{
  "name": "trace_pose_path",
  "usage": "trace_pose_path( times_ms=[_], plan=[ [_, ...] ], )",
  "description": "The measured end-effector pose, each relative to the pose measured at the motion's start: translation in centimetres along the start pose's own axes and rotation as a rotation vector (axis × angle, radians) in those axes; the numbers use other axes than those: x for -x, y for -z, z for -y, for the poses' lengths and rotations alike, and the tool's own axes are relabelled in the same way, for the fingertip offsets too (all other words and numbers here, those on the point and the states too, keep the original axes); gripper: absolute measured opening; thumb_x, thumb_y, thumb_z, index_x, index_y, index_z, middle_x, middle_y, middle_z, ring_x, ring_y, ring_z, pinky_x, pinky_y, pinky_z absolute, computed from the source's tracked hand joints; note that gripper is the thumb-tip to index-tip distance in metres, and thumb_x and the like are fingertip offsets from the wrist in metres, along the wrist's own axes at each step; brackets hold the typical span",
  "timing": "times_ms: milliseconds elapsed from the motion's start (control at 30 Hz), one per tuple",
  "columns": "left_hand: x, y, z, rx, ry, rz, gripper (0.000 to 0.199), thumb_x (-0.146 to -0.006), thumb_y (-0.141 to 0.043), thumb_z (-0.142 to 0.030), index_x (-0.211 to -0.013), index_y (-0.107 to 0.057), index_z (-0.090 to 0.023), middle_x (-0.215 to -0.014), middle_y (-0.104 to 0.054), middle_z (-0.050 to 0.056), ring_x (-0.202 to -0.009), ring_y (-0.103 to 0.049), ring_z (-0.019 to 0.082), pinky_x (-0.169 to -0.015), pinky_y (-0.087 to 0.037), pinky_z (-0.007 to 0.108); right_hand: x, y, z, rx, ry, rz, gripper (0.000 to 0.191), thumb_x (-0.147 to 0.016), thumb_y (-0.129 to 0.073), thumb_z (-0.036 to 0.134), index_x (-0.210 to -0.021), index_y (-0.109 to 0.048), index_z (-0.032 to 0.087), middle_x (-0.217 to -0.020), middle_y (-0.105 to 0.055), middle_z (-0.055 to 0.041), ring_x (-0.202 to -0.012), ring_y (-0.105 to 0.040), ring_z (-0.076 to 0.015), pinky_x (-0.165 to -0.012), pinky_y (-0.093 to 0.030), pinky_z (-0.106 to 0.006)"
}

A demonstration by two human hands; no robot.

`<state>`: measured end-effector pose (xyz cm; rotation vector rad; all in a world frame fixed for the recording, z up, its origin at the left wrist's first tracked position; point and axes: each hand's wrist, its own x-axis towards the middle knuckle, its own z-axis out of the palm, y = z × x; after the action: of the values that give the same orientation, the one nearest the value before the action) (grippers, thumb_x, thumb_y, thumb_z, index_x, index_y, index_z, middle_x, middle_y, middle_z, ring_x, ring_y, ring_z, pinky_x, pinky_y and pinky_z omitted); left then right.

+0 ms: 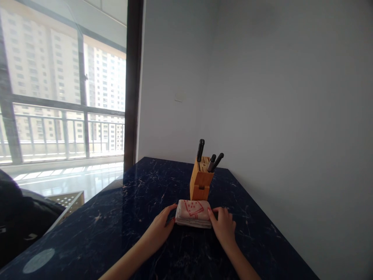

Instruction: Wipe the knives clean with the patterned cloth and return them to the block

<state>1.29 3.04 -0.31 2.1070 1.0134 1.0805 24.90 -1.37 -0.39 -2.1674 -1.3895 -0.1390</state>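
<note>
A folded pink and white cloth [192,212] with a red pattern lies on the dark blue marbled table [145,190], just in front of a wooden knife block [200,182]. My left hand [161,224] touches the cloth's left edge, thumb and fingers apart. At the right edge, my right hand [223,225] has its thumb against the cloth and its other fingers loosely curled on the tabletop. Several black-handled tools [201,149] stand in the block.
Beyond the table are a grey wall [276,116] and, to the left, a large window [43,74]. A chair with dark fabric [26,221] stands at the table's left side. A pale round spot [39,260] shows near the front left.
</note>
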Motion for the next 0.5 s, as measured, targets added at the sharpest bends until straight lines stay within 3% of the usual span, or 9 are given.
trace_pose_path(
  times_ms=[133, 333, 500],
  plan=[
    [0.8, 0.0, 0.3, -0.025, -0.043, -0.017, 0.036, -0.079, -0.043, -0.024, -0.114, -0.052, -0.021, -0.117, -0.056, 0.006, -0.111, -0.049, 0.020, -0.098, -0.035, 0.037, 0.1, 0.1, 0.0, -0.047, 0.022, -0.142, 0.033, -0.085, -0.032, 0.046, -0.083, -0.052, 0.020, -0.089, -0.057, -0.0070, -0.087, -0.052, -0.0222, -0.071, -0.035, -0.033],
    [1.7, 0.1, -0.1, -0.084, -0.086, 0.027, 0.037, -0.079, -0.043, -0.021, -0.115, -0.050, -0.024, -0.118, -0.055, 0.005, -0.111, -0.048, 0.020, -0.098, -0.036, 0.036, 0.6, 0.2, 0.0, -0.179, 0.123, -0.156, 0.031, -0.085, -0.031, 0.045, -0.088, -0.052, 0.022, -0.084, -0.057, -0.0044, -0.082, -0.053, -0.0195, -0.069, -0.036, -0.030],
    [2.0, 0.3, 0.0, -0.114, -0.142, 0.048, 0.038, -0.080, -0.040, -0.017, -0.115, -0.050, -0.025, -0.119, -0.053, 0.004, -0.112, -0.047, 0.019, -0.099, -0.035, 0.035, 1.4, 1.4, 1.5, -0.152, 0.284, -0.227, 0.027, -0.087, -0.033, 0.040, -0.093, -0.051, 0.021, -0.089, -0.056, -0.0052, -0.084, -0.053, -0.0187, -0.072, -0.038, -0.029]
  ],
)
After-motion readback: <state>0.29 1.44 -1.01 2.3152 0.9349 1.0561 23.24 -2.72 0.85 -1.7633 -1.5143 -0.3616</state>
